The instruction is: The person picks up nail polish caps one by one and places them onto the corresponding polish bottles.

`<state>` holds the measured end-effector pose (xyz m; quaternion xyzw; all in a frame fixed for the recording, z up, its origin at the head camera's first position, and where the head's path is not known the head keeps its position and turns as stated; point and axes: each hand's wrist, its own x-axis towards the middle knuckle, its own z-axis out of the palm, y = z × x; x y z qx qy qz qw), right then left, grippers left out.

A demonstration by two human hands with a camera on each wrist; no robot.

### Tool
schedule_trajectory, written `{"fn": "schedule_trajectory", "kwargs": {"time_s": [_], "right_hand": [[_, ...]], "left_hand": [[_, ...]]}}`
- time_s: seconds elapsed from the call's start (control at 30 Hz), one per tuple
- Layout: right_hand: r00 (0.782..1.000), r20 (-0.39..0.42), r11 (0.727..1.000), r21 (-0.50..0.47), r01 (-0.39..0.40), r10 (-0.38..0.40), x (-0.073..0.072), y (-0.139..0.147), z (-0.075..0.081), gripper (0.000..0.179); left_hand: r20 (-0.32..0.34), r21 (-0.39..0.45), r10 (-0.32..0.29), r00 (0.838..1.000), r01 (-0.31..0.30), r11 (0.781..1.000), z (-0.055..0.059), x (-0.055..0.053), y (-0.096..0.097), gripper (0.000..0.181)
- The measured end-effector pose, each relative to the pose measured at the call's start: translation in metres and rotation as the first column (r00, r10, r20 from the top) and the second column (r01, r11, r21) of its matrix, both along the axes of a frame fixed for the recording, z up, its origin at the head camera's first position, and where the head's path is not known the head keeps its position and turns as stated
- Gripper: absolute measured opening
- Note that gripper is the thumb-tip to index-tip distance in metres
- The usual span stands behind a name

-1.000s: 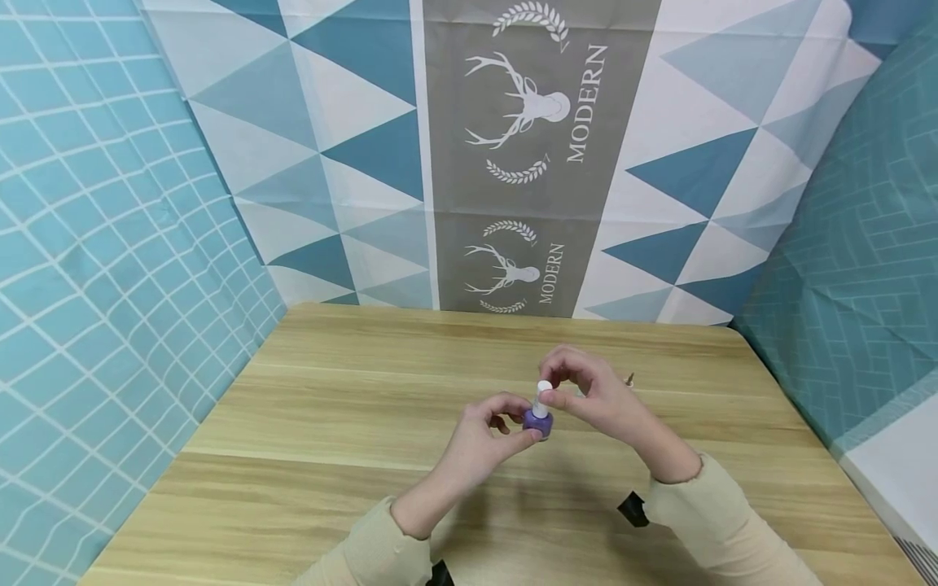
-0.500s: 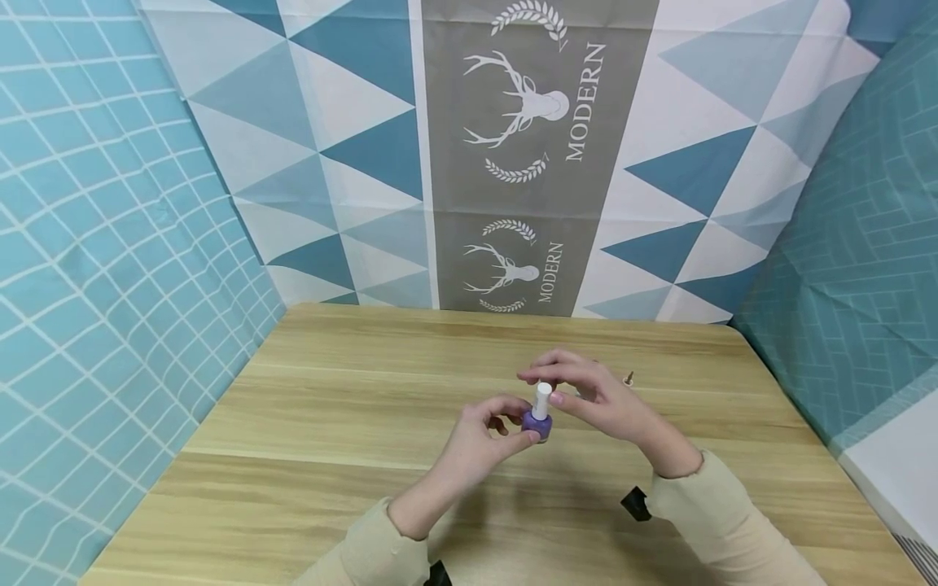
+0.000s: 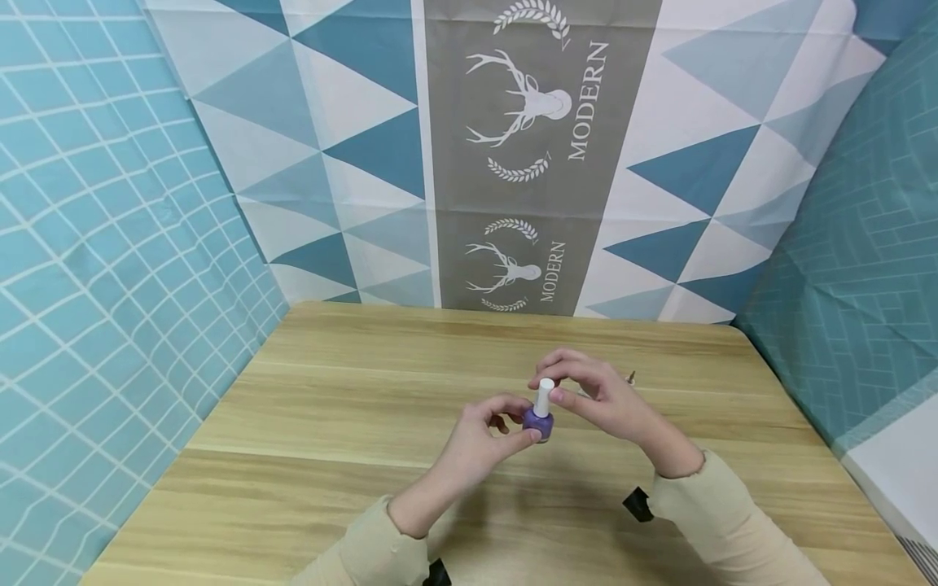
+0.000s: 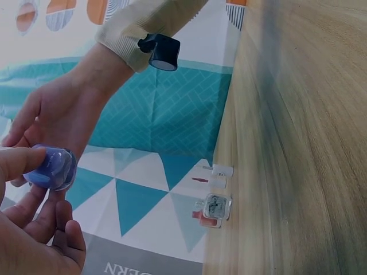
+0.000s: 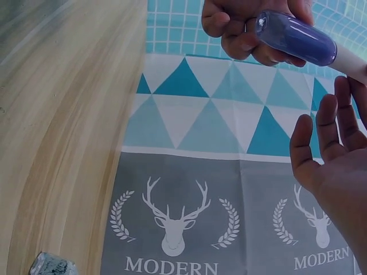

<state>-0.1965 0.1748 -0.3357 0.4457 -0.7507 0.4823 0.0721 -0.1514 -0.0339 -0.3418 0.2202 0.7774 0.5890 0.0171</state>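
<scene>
In the head view a small nail polish bottle point(image 3: 538, 422) with purple polish and a tall white cap point(image 3: 543, 398) is held above the table, cap up and slightly tilted. My left hand point(image 3: 487, 435) pinches its purple body between thumb and fingers. At the cap, my right hand point(image 3: 597, 395) has thumb and index finger on either side, pinching it near the top. The right wrist view shows the bottle point(image 5: 298, 39) from below, the cap running off the edge by the right fingers point(image 5: 330, 123). From the left wrist, the bottle point(image 4: 53, 168) hides the cap.
A wooden table point(image 3: 330, 407) lies under both hands. Past the right hand, small glass bottles stand on it, one with a dark glittery base point(image 4: 217, 206), beside a white-capped item point(image 4: 221, 171). Patterned cloths point(image 3: 366, 122) hang behind and at the sides.
Half a second ago the right fingers were spread loosely round the cap; now they have come back in on it. The left hand and the bottle stay almost in place.
</scene>
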Motion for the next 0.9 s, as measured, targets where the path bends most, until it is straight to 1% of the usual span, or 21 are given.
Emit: {"fn": "schedule_trajectory", "kwargs": {"time_s": [0.07, 0.3, 0.47, 0.63, 0.9], "right_hand": [[1.000, -0.016, 1.000, 0.002, 0.017, -0.017, -0.0009, 0.0001, 0.0000, 0.026], [0.999, 0.003, 0.999, -0.018, 0.036, -0.036, -0.0023, -0.0006, -0.0002, 0.025], [0.999, -0.004, 0.998, -0.035, 0.049, -0.050, -0.0036, -0.0015, -0.0017, 0.025], [0.998, -0.002, 0.997, -0.046, 0.066, -0.067, -0.0053, -0.0025, -0.0035, 0.021], [0.998, 0.011, 0.996, -0.057, 0.067, -0.066, -0.0060, -0.0050, -0.0018, 0.020]], "left_hand": [[0.004, 0.002, 0.000, 1.000, 0.000, 1.000, 0.0002, -0.0003, 0.0001, 0.024], [-0.001, 0.003, 0.014, 1.000, -0.014, 1.000, 0.0014, -0.0002, 0.0011, 0.023], [-0.016, 0.005, 0.029, 0.999, -0.029, 1.000, 0.0017, 0.0003, 0.0025, 0.022], [-0.022, 0.009, 0.040, 0.999, -0.040, 0.999, 0.0021, 0.0004, 0.0038, 0.022], [-0.018, 0.024, 0.035, 0.999, -0.035, 0.999, 0.0026, 0.0001, 0.0050, 0.022]]}}
